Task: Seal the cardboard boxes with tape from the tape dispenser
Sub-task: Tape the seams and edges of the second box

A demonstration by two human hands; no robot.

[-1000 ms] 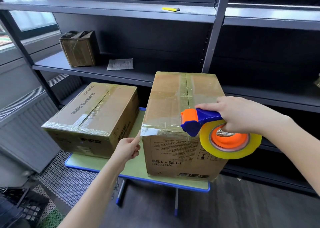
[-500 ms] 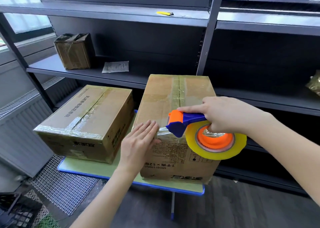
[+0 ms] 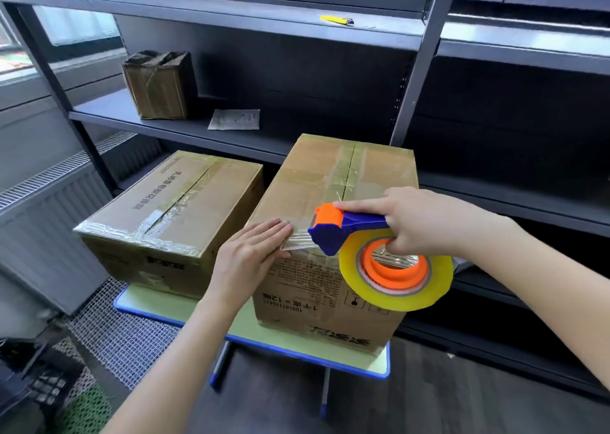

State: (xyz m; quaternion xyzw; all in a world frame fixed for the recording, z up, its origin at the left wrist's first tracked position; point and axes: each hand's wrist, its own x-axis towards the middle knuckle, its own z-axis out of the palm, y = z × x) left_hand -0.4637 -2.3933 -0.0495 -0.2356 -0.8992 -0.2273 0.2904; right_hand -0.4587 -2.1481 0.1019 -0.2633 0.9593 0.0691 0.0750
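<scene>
The tape dispenser (image 3: 346,232) lies with its long axis left to right along the near top edge of the taller cardboard box (image 3: 330,176). Its orange nose points left and its yellow tape roll (image 3: 396,288) hangs at the right, in front of the box's near face. The right hand (image 3: 416,222) grips the blue handle, forefinger stretched along the top toward the nose. A short strip of clear tape (image 3: 297,244) runs from the nose to the left hand (image 3: 251,255), which lies flat with straight fingers, pressing the strip at the box's near-left top corner.

This box stands on the right half of a small green table (image 3: 185,305), close to its near edge. The lower cardboard box (image 3: 171,209) sits on the left half and juts past the table's left edge. Both boxes have their flaps closed and taped, so their contents are hidden.

On the shelf (image 3: 185,126) behind stand a small taped box (image 3: 158,87) and a paper sheet (image 3: 234,119).
</scene>
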